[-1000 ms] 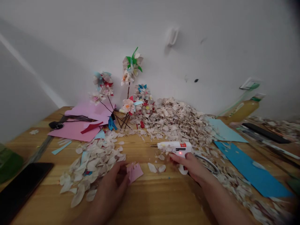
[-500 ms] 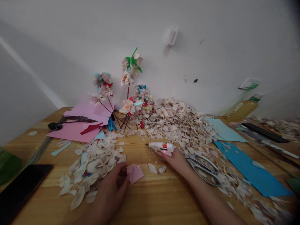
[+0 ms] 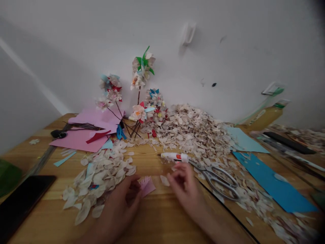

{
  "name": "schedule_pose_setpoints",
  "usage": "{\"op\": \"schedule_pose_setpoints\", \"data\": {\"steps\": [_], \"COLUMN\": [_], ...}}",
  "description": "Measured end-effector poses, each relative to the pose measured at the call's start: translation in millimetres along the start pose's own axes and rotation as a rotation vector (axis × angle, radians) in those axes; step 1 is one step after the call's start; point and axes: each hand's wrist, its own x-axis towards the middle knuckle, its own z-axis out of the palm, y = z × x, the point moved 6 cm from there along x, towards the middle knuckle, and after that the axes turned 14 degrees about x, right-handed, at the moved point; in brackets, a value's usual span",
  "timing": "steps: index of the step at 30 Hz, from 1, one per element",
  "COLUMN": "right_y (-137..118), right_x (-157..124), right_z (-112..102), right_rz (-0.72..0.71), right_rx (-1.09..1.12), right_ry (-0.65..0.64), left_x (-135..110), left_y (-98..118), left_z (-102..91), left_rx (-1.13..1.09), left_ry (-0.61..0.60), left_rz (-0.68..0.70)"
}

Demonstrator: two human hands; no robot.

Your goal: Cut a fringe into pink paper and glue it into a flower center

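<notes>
The left hand (image 3: pixel 119 203) is closed on a fringed piece of pink paper (image 3: pixel 146 186), with its fingers curled over the paper's near edge and part of the piece hidden. The right hand (image 3: pixel 184 186), slightly blurred, is held open with its fingers loosely curled, and nothing is seen in its grip. It is positioned just below a glue gun (image 3: pixel 175 157), which is lying untouched on a wooden table (image 3: pixel 152 220) with its nozzle turned left. A paper petal (image 3: pixel 164 180) is lying below the glue gun, between the two hands.

A pair of scissors (image 3: pixel 214 178) is lying just to the right of the glue gun, with its blades directed toward the glue gun's rear end. Farther right of the glue gun, a blue paper strip (image 3: pixel 269 179) and a pale blue sheet (image 3: pixel 243 142) are laid out. Behind the glue gun, a large heap of paper scraps (image 3: pixel 193 132) is piled against a white wall (image 3: pixel 228 51). To the left of the glue gun, a pile of paper petals (image 3: pixel 99 179) is spread beside the left hand. Paper flowers (image 3: pixel 138 113) on thin stems are propped up farther left, above pink sheets (image 3: pixel 81 139). A black phone (image 3: pixel 22 200) is lying at the far left, and a bottle of yellow liquid (image 3: pixel 264 117) is standing at the far right.
</notes>
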Motion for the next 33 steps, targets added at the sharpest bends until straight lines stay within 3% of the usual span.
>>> {"op": "schedule_pose_setpoints", "data": {"steps": [2, 4, 10, 23, 33], "right_y": [12, 19, 28, 17, 13], "right_x": [-2, -1, 9, 7, 5], "right_z": [28, 43, 51, 49, 53], "right_rz": [0.153, 0.22, 0.249, 0.053, -0.091], "right_rx": [0.008, 0.013, 0.002, -0.244, -0.377], "right_ry": [-0.124, -0.149, -0.108, -0.192, -0.238], "left_x": [0, -1, -6, -8, -11], "left_y": [0, 0, 1, 2, 17], "left_z": [0.1, 0.1, -1.0, 1.8, 3.4], "left_rx": [0.013, 0.045, 0.13, 0.265, 0.384], "left_ry": [0.0, 0.005, 0.071, 0.09, -0.029], "left_rz": [0.022, 0.065, 0.175, 0.238, 0.334]}}
